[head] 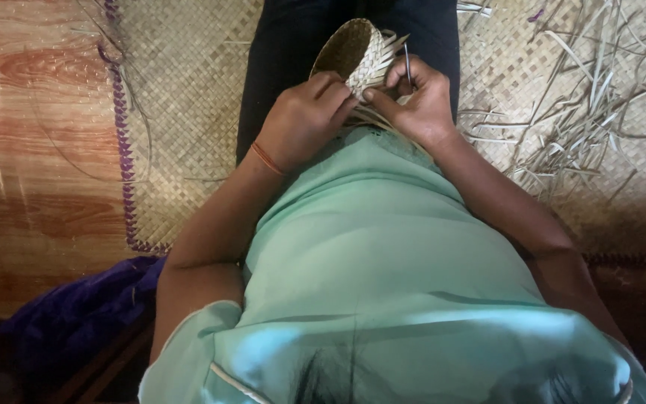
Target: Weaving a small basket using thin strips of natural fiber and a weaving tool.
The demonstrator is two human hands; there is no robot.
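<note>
A small woven basket (353,51) of pale straw rests on my lap, its dark hollow facing up-left and loose strip ends sticking out on the right. My left hand (304,116) grips the basket's near rim, with an orange thread around the wrist. My right hand (413,97) pinches the loose strips at the rim and holds a thin metal needle (407,63) upright between the fingers. Both thumbs meet at the woven edge.
I sit on a woven straw mat (181,97) with a purple stitched border. Several loose dry straw strips (585,112) lie scattered on the right. Wood-patterned floor (31,150) is at the left, and a purple cloth (84,310) lies at lower left.
</note>
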